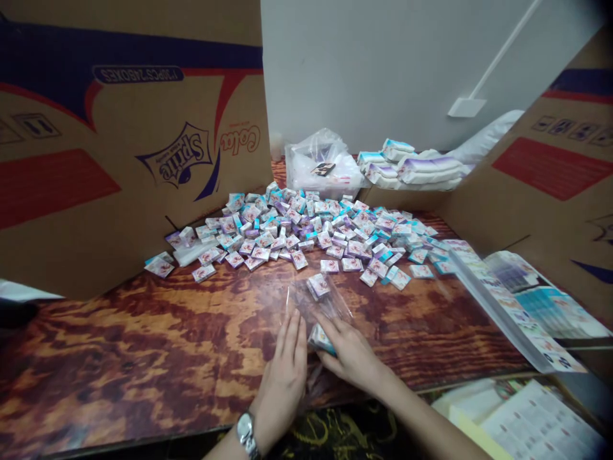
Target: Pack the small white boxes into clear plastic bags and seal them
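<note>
At the near middle of the table, a clear plastic bag [342,305] lies in front of me with a small white and purple box [318,286] at its far end. My left hand [283,361] rests flat along the bag's left side, fingers stretched forward. A watch is on that wrist. From the right, my right hand [352,352] has its thumb and fingers around a small blue and white box [322,338] under clear plastic. Just beyond the bag spreads a heap of small printed boxes [297,223] in white, purple and blue.
Large cardboard cartons stand at left [119,191] and right [550,128]. Against the wall are a clear bag of white items [325,160] and stacked soft packs [421,167]. Long printed strips [512,306] and a bundle of printed packaging [550,294] lie at right. Printed sheets [541,421] sit below the edge.
</note>
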A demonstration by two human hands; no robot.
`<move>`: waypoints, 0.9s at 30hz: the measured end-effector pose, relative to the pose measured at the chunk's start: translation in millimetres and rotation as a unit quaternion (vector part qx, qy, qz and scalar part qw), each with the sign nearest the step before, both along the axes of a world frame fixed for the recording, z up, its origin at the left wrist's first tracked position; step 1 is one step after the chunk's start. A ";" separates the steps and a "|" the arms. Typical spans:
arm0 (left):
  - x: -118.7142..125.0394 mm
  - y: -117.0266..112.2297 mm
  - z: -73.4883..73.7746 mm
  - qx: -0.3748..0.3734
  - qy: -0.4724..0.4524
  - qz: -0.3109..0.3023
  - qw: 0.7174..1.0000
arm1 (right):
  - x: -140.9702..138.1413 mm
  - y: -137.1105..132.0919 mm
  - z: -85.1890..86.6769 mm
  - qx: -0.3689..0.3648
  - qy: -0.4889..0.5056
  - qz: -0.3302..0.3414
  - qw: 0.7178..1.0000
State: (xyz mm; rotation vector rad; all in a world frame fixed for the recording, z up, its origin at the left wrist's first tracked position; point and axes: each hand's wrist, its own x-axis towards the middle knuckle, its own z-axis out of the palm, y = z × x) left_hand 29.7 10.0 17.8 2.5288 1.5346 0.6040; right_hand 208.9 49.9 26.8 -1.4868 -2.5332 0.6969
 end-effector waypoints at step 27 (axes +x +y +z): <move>5.8 -14.4 -22.0 0.020 0.008 -0.033 0.999 | -12.3 34.1 -82.5 0.402 -0.077 0.049 0.911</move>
